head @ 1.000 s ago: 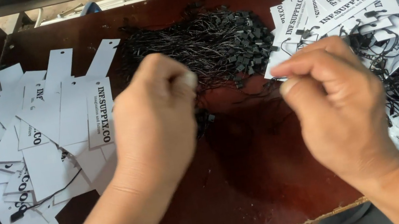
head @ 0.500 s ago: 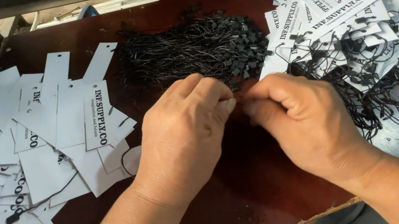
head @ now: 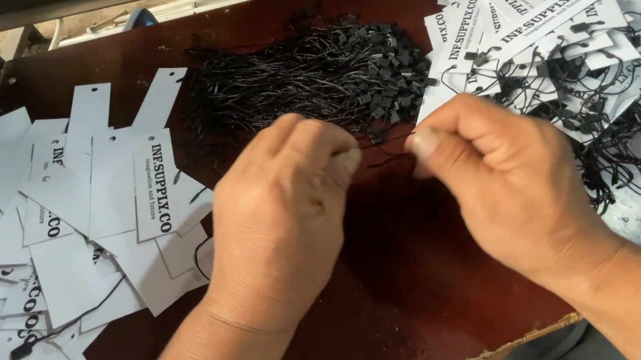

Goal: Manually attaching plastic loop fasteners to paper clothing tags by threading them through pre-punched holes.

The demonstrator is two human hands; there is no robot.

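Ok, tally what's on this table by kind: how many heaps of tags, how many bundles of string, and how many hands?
Loose white tag piles without strings: 1
Strung white tag piles: 1
Black string bundles: 1
Hands: 2, the left hand and the right hand
Total: 5
The tags and strings inside each heap overlap too much to count singly.

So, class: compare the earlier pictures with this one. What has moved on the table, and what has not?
The left hand and right hand, apart a second ago, came together, and have now drawn slightly apart, pinching a thin black string between them. The loose white tags, the bundle of black strings and the pile of strung tags stayed put.
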